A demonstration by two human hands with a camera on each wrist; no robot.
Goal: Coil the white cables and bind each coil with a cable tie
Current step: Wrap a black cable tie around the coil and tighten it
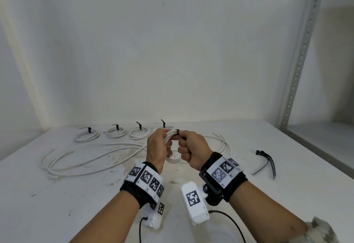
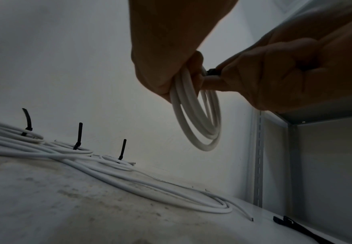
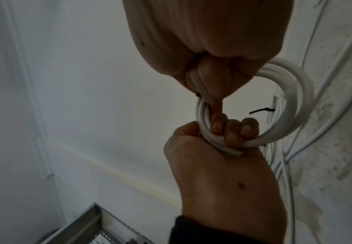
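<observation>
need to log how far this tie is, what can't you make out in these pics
- Whether the black cable tie is locked round the held coil: right hand fingers cover it in all views.
- Fourth bound coil: largely behind the hands in the head view.
- How many loose cables remain: they overlap.
- Count of spare ties: too small, bunched.
</observation>
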